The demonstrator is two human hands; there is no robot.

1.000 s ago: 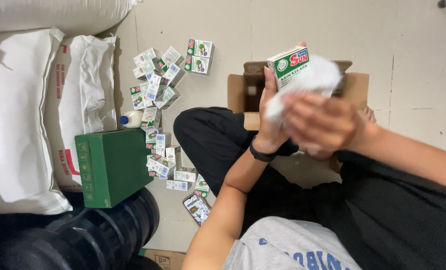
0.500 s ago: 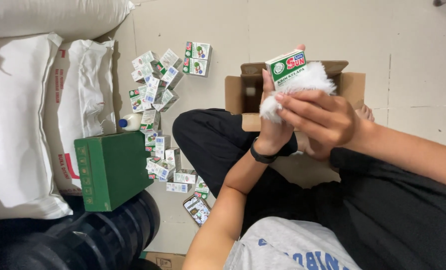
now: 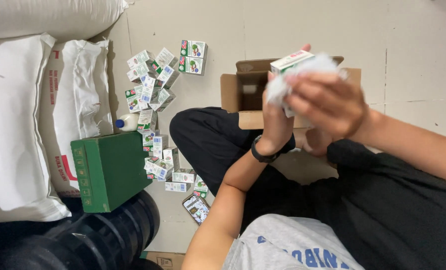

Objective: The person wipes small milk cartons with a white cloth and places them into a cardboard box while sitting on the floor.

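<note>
Two hands meet over a small white-and-green carton [image 3: 294, 62]. The left hand [image 3: 277, 122], a dark band at its wrist, stands upright with its fingers closed along the carton's near side. The right hand [image 3: 328, 102] curls over a white cloth [image 3: 319, 67] and presses it against the carton; motion blur makes it hard to tell how much of the cloth wraps the box. Just beyond the hands sits an open cardboard box [image 3: 243, 92]. Well to the left of the left hand, a scatter of similar small cartons [image 3: 153, 95] lies on the floor, with a green box [image 3: 110, 170] and white sacks [image 3: 18, 130] farther left.
</note>
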